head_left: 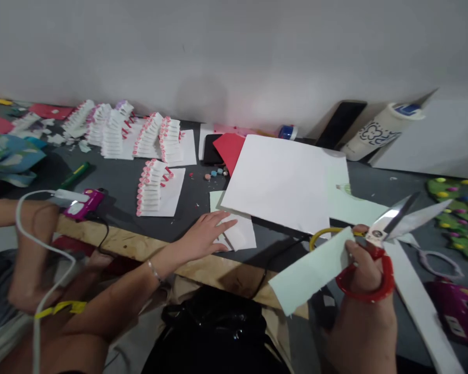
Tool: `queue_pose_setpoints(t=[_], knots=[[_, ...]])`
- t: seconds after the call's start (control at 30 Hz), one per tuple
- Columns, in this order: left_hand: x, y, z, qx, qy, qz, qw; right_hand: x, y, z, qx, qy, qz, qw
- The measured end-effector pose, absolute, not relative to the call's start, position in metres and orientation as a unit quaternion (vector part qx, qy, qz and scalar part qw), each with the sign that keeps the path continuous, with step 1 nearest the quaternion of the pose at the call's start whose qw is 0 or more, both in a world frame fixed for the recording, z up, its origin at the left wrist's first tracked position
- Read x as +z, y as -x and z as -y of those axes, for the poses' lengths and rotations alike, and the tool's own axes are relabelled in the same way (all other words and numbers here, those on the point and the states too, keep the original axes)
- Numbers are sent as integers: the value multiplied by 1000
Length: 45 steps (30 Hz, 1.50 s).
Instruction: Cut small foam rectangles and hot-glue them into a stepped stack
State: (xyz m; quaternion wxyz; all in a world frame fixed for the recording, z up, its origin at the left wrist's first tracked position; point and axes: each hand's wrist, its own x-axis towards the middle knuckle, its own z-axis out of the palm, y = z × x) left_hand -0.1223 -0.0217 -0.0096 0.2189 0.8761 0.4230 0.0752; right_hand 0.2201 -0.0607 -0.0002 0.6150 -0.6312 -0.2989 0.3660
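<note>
Grey tabletop [115, 184]: left hand [206, 234] open, right hand [365, 267] gripping red-handled metal scissors [376, 237], pale-green paper strip [314, 271]. We judge it flimsy; hold edges.

Scissors [375, 236], 4 o'clock: red and silver. Paper strip [314, 271], 4 o'clock: plain pale green. Large sheet [278, 182], 3 o'clock: plain white. Cup [372, 135], 2 o'clock: white with dark-blue scrollwork. Clip row [151, 192], 9 o'clock: white, pink-tipped. Cloth [10, 155], outer 9 o'clock: blue-green, its blurred pale motif possibly leaves.
</note>
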Motion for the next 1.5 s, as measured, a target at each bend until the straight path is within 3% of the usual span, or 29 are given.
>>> queue_pose_setpoints(t=[0.23, 0.43, 0.7, 0.9, 1.23, 1.5], knots=[[-17, 129, 17, 98, -860, -452, 217, -7, -213, 59, 439, 625, 297, 573], [-6, 139, 29, 162, -804, -554, 141, -2, -199, 52, 372, 649, 409, 523], [-13, 123, 26, 152, -873, -409, 219, 7, -179, 39, 410, 615, 467, 485], [-28, 106, 25, 118, -860, -448, 215, 1, -180, 31, 379, 631, 506, 451], [-15, 134, 28, 177, -792, -552, 192, -8, -172, 28, 345, 641, 417, 544], [7, 117, 61, 245, -799, -488, 254, 1, -158, 38, 309, 663, 415, 540]])
